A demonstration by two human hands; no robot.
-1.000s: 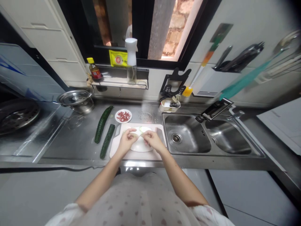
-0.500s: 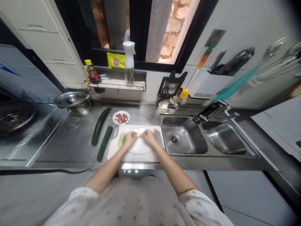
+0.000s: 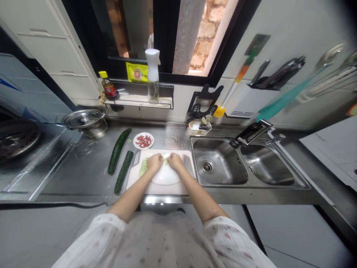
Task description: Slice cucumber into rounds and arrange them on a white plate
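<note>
My left hand (image 3: 154, 162) and my right hand (image 3: 175, 160) meet above a white plate (image 3: 165, 179), both with fingers pinched. Between the fingertips is a pale green cucumber slice (image 3: 165, 161), partly hidden. The plate rests on a white cutting board (image 3: 134, 183). Left of it, a row of overlapping cucumber slices (image 3: 143, 167) lies on the board, close to my left hand. What looks like a knife blade (image 3: 189, 163) lies flat along the board's right side. Two dark green cucumbers, one whole (image 3: 118, 152) and one with a cut end (image 3: 124, 172), lie on the counter to the left.
Behind the board stands a small plate (image 3: 135, 145) of chopped red pieces (image 3: 144, 141). A lidded steel pot (image 3: 96, 128) is at the back left. On the right are a double sink (image 3: 223, 163) and a faucet (image 3: 248, 136). A shelf (image 3: 136, 100) holds a spray bottle (image 3: 153, 74).
Both hands stay over the plate and have turned slightly, their fingers curling more around the cucumber slice. The view has shifted a little; the things on the counter lie as before.
</note>
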